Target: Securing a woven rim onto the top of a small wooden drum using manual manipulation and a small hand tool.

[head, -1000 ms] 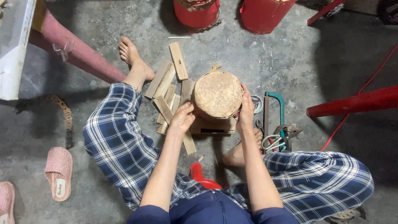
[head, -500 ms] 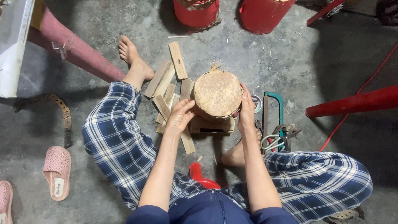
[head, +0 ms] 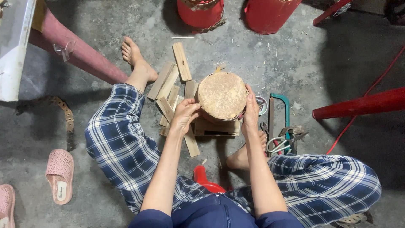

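A round drum-like piece with a tan woven top (head: 222, 95) stands on a small wooden block (head: 217, 127) on the concrete floor between my legs. My left hand (head: 184, 115) grips its left side, fingers curled onto the rim. Flat against its right side lies my right hand (head: 251, 110), fingers pointing up along the rim. Loose flat wooden slats (head: 170, 86) are piled just left of the drum, under and beside my left hand.
A green-framed hacksaw (head: 282, 114) and scissors (head: 280, 141) lie right of the drum. Two red cylinders (head: 200, 12) stand at the top. A red pole (head: 358, 105) lies at right, a pink pole (head: 74, 50) at upper left, pink slippers (head: 59, 173) at lower left.
My left hand has slid up from the drum's lower left side to its rim. The right hand stays on the right side.
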